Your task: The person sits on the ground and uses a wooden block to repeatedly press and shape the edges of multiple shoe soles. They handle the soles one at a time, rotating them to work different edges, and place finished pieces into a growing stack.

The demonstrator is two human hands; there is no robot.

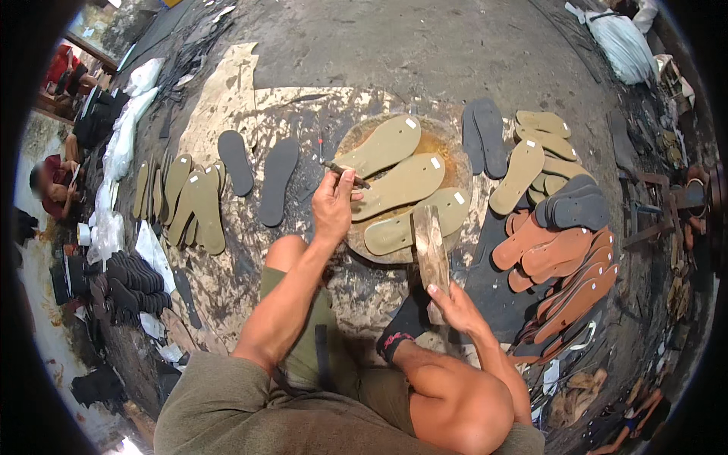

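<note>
My left hand [334, 203] is closed around a dark, short rod-shaped tool [338, 170], held over the left edge of a round wooden block [438, 141]. My right hand [458, 306] grips the lower end of a flat wooden bat [431, 246]. The bat's upper end overlaps an olive sole [388, 236] on the block; whether they touch I cannot tell. Beyond that sole lie a middle olive sole [402, 186] and a far one [388, 145]. Each bears a small white label. Around the toe strap area, small holes show on the soles.
Olive soles [196, 208] and two dark soles [278, 180] lie to the left. Dark [485, 136], olive [518, 174] and brown soles [557, 254] are heaped on the right. Black stacked pieces [136, 284] stand at far left. A person [59, 186] sits beyond them.
</note>
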